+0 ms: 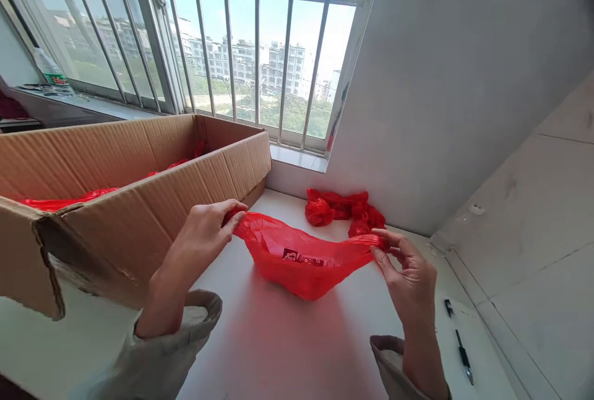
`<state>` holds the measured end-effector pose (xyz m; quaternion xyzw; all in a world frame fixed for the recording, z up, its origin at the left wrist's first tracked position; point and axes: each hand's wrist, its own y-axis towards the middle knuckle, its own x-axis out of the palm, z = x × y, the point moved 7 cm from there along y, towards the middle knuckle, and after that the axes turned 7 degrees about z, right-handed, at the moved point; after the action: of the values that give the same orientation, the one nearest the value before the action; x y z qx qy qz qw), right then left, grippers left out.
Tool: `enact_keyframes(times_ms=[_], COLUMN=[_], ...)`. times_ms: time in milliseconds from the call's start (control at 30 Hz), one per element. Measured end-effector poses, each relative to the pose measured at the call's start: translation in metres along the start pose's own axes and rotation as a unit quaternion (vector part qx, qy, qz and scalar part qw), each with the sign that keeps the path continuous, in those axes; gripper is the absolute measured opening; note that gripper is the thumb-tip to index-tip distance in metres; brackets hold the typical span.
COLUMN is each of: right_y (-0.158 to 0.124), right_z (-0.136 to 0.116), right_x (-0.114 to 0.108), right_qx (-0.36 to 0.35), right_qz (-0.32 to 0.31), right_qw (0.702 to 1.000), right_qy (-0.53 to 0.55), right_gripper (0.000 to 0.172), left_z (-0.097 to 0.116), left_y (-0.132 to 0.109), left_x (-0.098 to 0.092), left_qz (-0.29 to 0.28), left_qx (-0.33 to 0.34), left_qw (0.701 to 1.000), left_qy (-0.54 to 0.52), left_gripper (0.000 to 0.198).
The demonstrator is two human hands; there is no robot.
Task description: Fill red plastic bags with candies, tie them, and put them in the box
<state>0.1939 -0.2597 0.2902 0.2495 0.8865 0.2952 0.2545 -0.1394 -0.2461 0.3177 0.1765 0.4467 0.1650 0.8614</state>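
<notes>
A thin red plastic bag (301, 267) with dark printing near its middle is stretched between my two hands above the white table. My left hand (211, 227) pinches its left end between thumb and fingers, close to the cardboard box. On the other side, my right hand (408, 270) grips the bag's right end with the fingertips. The bag sags in the middle, its upper edge curving down. Just behind it, several crumpled and knotted red plastic bags (341, 205) lie against the wall.
A large open cardboard box (162, 202) stands at the left with red plastic inside. At the right lie a black pen (463, 353) and its cap (448, 308) on the white table (278, 350). A barred window is behind, with a plastic bottle (51, 72) on the sill.
</notes>
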Motion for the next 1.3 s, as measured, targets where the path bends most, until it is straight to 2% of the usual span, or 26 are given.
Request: enact_keyframes(times_ms=[100,233,333,400,467,533,567,600,667,767,833,900,967,1000,1067,1133,1200,1233,1267,1300], right_y=[0.005,0.009,0.014,0.018,0.022,0.025,0.026,0.027,0.028,0.030,0.032,0.034,0.036,0.037,0.039,0.041,0.043,0.044,0.044,0.045], right_z=[0.009,0.018,0.020,0.020,0.020,0.022,0.022,0.023,0.022,0.021,0.021,0.022,0.024,0.024,0.025,0.025,0.025,0.024,0.023,0.022], right_x=[-0.005,-0.005,-0.002,0.002,0.009,0.020,0.027,0.034,0.048,0.060,0.064,0.066,0.067,0.067,0.066,0.064,0.061,0.060,0.060,0.059], right_qx=[0.014,0.032,0.049,0.065,0.077,0.093,0.101,0.107,0.111,0.108,0.108,0.106,0.101,0.097,0.092,0.089,0.086,0.084,0.081,0.077], right_qz=[0.061,0.079,0.096,0.126,0.160,0.176,0.176,0.171,0.160,0.157,0.158,0.159,0.156,0.154,0.150,0.152,0.152,0.150,0.146,0.142], right_qw=[0.998,0.996,0.992,0.986,0.976,0.968,0.966,0.965,0.964,0.964,0.965,0.967,0.971,0.973,0.975,0.975,0.975,0.976,0.978,0.980], right_qy=[0.015,0.041,0.069,0.092,0.123,0.152,0.162,0.169,0.180,0.186,0.181,0.166,0.149,0.143,0.137,0.138,0.137,0.134,0.126,0.116], right_gripper=[0.022,0.025,0.025,0.024,0.024,0.024,0.024,0.024,0.024,0.024,0.025,0.025,0.024,0.023,0.021,0.020,0.019,0.018,0.017,0.016], left_z=[-0.004,-0.010,-0.011,-0.012,-0.014,-0.018,-0.021,-0.026,-0.040,-0.056,-0.056,-0.044,-0.024,-0.012,0.017,0.047,0.063,0.067,0.070,0.071], left_y=[0.014,0.028,0.041,0.051,0.059,0.063,0.065,0.066,0.068,0.062,0.049,0.032,0.017,0.010,-0.009,-0.036,-0.057,-0.066,-0.074,-0.080], left_x=[0.005,0.012,0.015,0.021,0.035,0.054,0.062,0.070,0.082,0.101,0.108,0.109,0.106,0.106,0.110,0.124,0.150,0.165,0.180,0.193], left_qz=[-0.004,-0.035,-0.019,-0.007,-0.026,-0.067,-0.086,-0.103,-0.132,-0.210,-0.284,-0.346,-0.365,-0.356,-0.297,-0.214,-0.134,-0.123,-0.147,-0.194], left_qx=[-0.016,-0.016,-0.008,-0.020,-0.049,-0.069,-0.067,-0.055,-0.002,0.121,0.209,0.266,0.290,0.296,0.342,0.425,0.440,0.440,0.442,0.439], left_qw=[0.999,0.996,1.000,0.993,0.954,0.890,0.867,0.858,0.872,0.908,0.899,0.875,0.867,0.873,0.882,0.871,0.883,0.886,0.879,0.864], left_qy=[0.045,0.085,0.014,-0.112,-0.294,-0.446,-0.486,-0.501,-0.471,-0.341,-0.260,-0.211,-0.175,-0.156,-0.133,-0.122,-0.088,-0.078,-0.097,-0.150], left_gripper=[0.029,0.036,0.043,0.045,0.041,0.037,0.039,0.043,0.060,0.111,0.135,0.140,0.136,0.127,0.111,0.100,0.088,0.082,0.076,0.066])
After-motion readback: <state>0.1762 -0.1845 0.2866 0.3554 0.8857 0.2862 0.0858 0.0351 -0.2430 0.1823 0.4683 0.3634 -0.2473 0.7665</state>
